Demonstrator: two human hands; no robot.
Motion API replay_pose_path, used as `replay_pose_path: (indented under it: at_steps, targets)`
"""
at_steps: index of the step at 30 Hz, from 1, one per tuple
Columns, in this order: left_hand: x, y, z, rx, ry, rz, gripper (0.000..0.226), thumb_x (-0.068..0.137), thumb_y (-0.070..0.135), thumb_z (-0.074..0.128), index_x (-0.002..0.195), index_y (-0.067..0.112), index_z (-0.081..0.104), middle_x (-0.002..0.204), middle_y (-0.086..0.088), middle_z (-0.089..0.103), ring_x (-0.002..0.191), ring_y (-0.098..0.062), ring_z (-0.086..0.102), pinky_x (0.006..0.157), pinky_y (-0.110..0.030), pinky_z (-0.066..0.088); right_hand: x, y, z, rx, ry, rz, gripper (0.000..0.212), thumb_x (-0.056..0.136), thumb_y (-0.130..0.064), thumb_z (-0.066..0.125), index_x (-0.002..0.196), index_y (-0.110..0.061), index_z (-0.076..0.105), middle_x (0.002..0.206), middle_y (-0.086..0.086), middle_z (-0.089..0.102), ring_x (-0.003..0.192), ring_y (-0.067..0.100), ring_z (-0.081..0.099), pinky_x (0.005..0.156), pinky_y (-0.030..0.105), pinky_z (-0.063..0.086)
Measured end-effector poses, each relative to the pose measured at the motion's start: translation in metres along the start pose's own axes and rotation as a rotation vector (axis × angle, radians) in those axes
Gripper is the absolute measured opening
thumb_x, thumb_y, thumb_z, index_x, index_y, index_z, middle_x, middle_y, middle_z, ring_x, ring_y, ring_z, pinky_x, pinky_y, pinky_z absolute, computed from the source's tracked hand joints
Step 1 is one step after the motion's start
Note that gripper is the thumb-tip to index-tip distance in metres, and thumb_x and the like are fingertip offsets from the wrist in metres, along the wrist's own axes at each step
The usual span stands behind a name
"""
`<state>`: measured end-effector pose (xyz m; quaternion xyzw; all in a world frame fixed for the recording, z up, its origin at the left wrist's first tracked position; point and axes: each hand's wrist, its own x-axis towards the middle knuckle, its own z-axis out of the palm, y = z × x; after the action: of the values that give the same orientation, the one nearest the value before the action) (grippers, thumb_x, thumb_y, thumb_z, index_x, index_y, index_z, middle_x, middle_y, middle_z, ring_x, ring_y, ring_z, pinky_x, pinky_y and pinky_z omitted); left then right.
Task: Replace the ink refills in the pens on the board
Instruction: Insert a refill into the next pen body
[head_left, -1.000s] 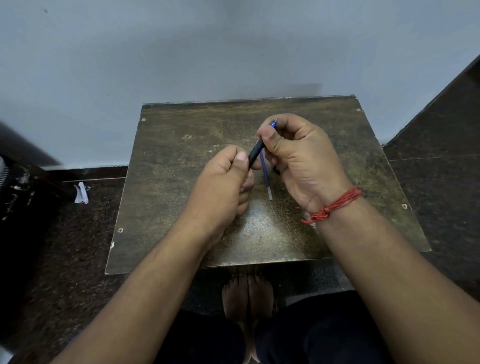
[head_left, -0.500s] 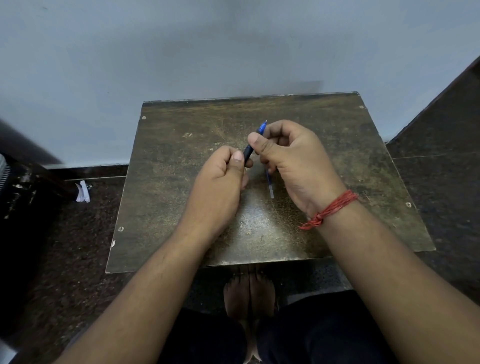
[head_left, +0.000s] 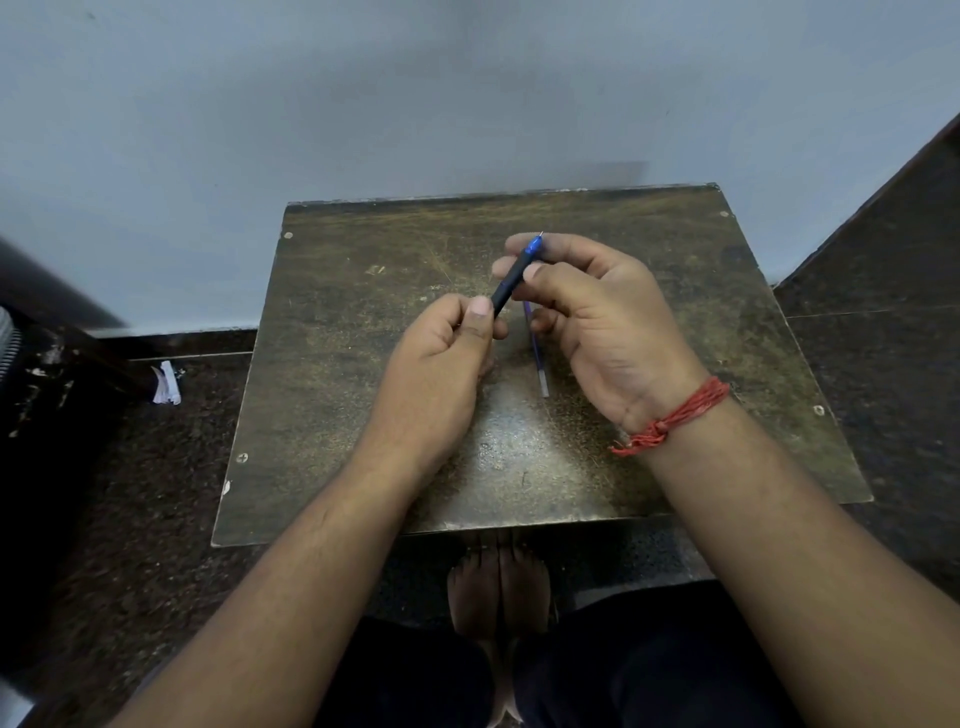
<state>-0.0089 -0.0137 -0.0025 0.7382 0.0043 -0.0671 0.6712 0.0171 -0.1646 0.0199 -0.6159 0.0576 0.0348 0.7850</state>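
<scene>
Since the earlier frame the pen (head_left: 511, 278) has been tilted steeper and its tip raised toward the board's (head_left: 332, 364) far edge. No writing can be read. A loose refill (head_left: 537, 358) lies on the board, partly hidden under the right hand (head_left: 597, 317). The pen's tip end is pinched by the right hand, its rear end by the left hand (head_left: 447, 343).

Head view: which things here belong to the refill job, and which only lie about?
Belong to the job:
- pen, gripped by both the left hand and the right hand
- loose ink refill, lying on the board

Only lying about:
- white scrap on the floor
- red wrist thread
</scene>
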Motion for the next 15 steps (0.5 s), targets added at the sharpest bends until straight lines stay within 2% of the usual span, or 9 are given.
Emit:
replay_pose_path:
  at_steps: [4,8,10,15]
  targets:
    - [-0.0004,0.0001,0.0017,-0.005,-0.004,-0.003,0.036,0.097,0.053,0.046,0.087,0.024,0.064,0.054,0.013,0.042,0.048,-0.007,0.032,0.051,-0.028,0.026,0.0018,0.0027,-0.0001,-0.044,0.037,-0.024,0.012,0.087,-0.02,0.074,0.096,-0.014,0.07,0.09,0.006,0.071,0.081,0.016,0.061,0.062,0.028,0.044]
    - [-0.0008,0.0002,0.001,0.008,-0.005,-0.005,0.036,0.097,0.054,0.046,0.087,0.025,0.065,0.053,0.013,0.043,0.048,-0.005,0.033,0.051,-0.029,0.026,0.0022,0.0038,0.0001,-0.054,0.048,-0.03,0.006,0.087,-0.015,0.075,0.089,-0.015,0.069,0.08,0.001,0.067,0.074,0.014,0.059,0.06,0.027,0.044]
    - [-0.0006,0.0002,0.0009,0.008,-0.003,-0.003,0.036,0.097,0.053,0.045,0.087,0.024,0.065,0.053,0.013,0.042,0.047,-0.005,0.032,0.052,-0.029,0.025,0.0018,0.0025,-0.0001,-0.036,0.036,-0.024,0.005,0.089,-0.011,0.073,0.093,-0.011,0.07,0.082,0.002,0.068,0.077,0.017,0.06,0.061,0.029,0.043]
    - [-0.0001,0.0002,0.0011,-0.013,0.001,-0.018,0.037,0.097,0.053,0.045,0.087,0.022,0.063,0.053,0.013,0.04,0.046,-0.006,0.031,0.051,-0.028,0.024,0.0,-0.0034,-0.001,0.035,0.004,0.015,0.02,0.091,0.0,0.063,0.108,-0.007,0.068,0.098,0.01,0.078,0.089,0.021,0.066,0.065,0.028,0.043]
